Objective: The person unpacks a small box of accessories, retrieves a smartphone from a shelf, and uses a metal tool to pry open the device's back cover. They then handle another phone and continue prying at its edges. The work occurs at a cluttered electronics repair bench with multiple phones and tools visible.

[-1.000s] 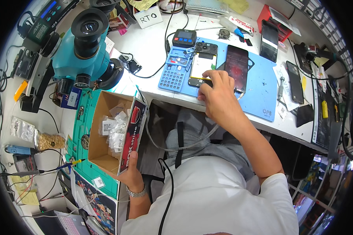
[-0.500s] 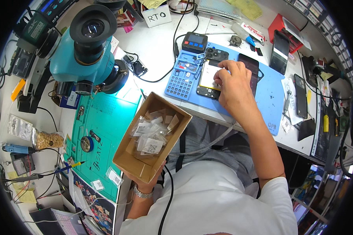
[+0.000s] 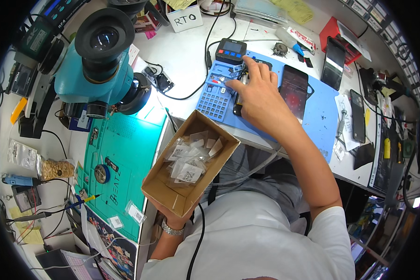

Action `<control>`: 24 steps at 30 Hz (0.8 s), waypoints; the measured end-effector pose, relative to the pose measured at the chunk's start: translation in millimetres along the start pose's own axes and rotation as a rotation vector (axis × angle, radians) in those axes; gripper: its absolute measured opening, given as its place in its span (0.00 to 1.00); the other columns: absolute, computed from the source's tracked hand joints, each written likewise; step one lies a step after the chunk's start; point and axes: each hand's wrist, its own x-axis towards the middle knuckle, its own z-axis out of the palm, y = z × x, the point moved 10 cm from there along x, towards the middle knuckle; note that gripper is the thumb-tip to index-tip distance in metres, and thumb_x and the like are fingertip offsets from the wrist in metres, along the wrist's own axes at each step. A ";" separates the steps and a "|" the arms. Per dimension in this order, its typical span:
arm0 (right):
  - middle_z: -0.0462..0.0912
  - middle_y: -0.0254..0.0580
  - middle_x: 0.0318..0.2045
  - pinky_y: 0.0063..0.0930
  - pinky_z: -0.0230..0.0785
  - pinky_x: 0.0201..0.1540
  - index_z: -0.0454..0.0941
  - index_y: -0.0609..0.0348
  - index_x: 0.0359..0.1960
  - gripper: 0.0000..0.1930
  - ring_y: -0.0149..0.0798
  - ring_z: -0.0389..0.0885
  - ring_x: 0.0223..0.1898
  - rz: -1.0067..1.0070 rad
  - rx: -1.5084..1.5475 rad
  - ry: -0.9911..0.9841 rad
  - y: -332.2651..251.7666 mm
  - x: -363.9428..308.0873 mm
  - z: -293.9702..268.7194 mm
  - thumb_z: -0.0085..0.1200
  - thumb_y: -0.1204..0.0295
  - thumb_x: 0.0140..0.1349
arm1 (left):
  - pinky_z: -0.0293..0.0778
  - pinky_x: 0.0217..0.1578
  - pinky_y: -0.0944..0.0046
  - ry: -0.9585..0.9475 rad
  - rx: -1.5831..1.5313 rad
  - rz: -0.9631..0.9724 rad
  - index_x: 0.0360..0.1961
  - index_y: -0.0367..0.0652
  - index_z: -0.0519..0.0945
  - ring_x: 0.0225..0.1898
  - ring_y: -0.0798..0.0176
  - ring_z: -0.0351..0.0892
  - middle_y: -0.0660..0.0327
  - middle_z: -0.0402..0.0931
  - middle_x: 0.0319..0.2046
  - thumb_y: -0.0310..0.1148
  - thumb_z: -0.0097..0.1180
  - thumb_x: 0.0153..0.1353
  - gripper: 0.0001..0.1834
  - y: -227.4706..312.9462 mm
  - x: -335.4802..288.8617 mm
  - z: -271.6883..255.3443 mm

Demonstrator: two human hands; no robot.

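- While the left hand grips the cardboard box beyond the desk's front edge, steady it level so packets can't slide.
- Right hand spread, thumb over parts tray on blue mat's left edge; contact unclear; keep fingertips light.
- One box, one tray; two loose packets near green mat's lower right corner; boxed packets overlap, uncountable.

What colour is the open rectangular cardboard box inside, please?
The cardboard box is brown inside, best in head view.

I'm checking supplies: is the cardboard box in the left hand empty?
Not empty: the open-topped cardboard box holds small clear packets, visible inside.
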 end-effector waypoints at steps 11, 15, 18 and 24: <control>0.70 0.62 0.74 0.53 0.64 0.73 0.86 0.53 0.62 0.24 0.59 0.71 0.71 0.147 0.079 0.123 22.5 -13.5 -25.6 0.65 0.82 0.63 | 0.75 0.67 0.46 -0.019 -0.022 -0.014 0.75 0.38 0.56 0.69 0.48 0.72 0.46 0.64 0.70 0.44 0.93 0.43 0.67 1.9 -0.1 8.1; 0.77 0.61 0.67 0.49 0.72 0.66 0.88 0.58 0.54 0.17 0.57 0.80 0.63 0.091 0.250 0.305 10.5 -31.5 -65.5 0.68 0.81 0.64 | 0.74 0.70 0.45 -0.027 -0.038 0.004 0.78 0.39 0.52 0.72 0.46 0.70 0.44 0.61 0.73 0.46 0.93 0.41 0.72 4.6 4.4 9.3; 0.81 0.55 0.60 0.38 0.77 0.55 0.89 0.58 0.51 0.13 0.52 0.84 0.55 0.011 0.334 0.404 -9.1 -48.6 -100.6 0.68 0.81 0.65 | 0.75 0.71 0.45 -0.048 -0.102 0.091 0.79 0.41 0.51 0.74 0.47 0.69 0.44 0.59 0.75 0.46 0.94 0.39 0.74 24.7 17.0 7.6; 0.90 0.47 0.38 0.27 0.78 0.45 0.90 0.62 0.44 0.11 0.36 0.88 0.39 -0.145 0.633 0.170 -60.3 -74.8 -111.7 0.66 0.88 0.63 | 0.78 0.71 0.47 -0.069 -0.113 0.196 0.79 0.43 0.51 0.76 0.47 0.67 0.43 0.59 0.75 0.44 0.96 0.36 0.76 53.2 31.1 12.3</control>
